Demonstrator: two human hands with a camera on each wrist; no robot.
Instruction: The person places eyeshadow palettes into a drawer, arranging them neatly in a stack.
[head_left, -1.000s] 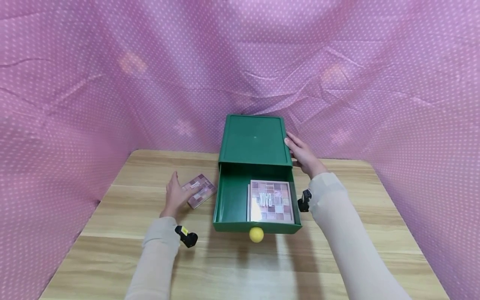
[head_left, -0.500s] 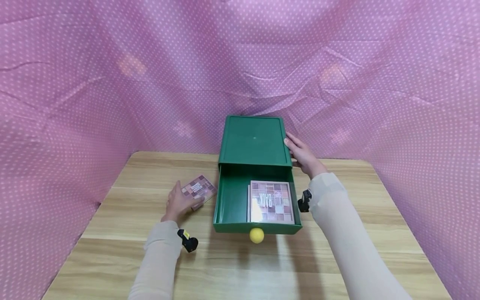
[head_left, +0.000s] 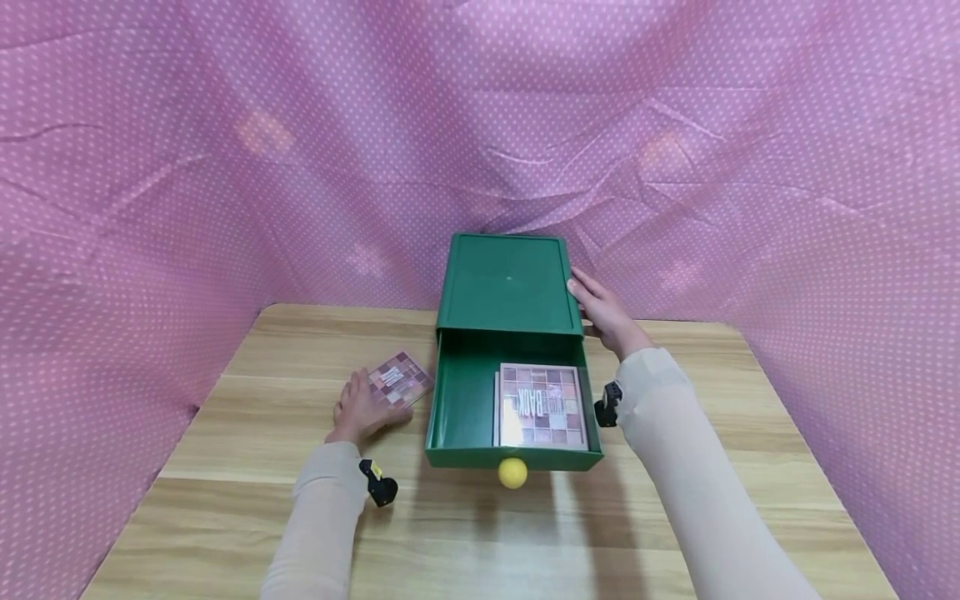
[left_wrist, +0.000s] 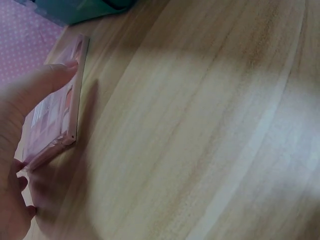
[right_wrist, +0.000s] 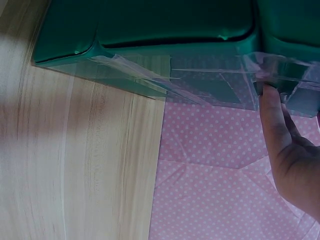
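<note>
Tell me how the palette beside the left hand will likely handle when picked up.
The palette will probably stay stiff, since its edges look straight. Its shiny surface could make it somewhat slippery under the left hand. Being thin and flat-sided, it seems more apt to slide than roll if pushed.

The sleeves (head_left: 693, 467) are cream, the wrist cameras (head_left: 383, 491) black, the left with a yellow patch (head_left: 377, 470).

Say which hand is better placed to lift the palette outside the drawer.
Likely the left hand, at a corner of the palette; the right hand, opposite, touches the green box.
</note>
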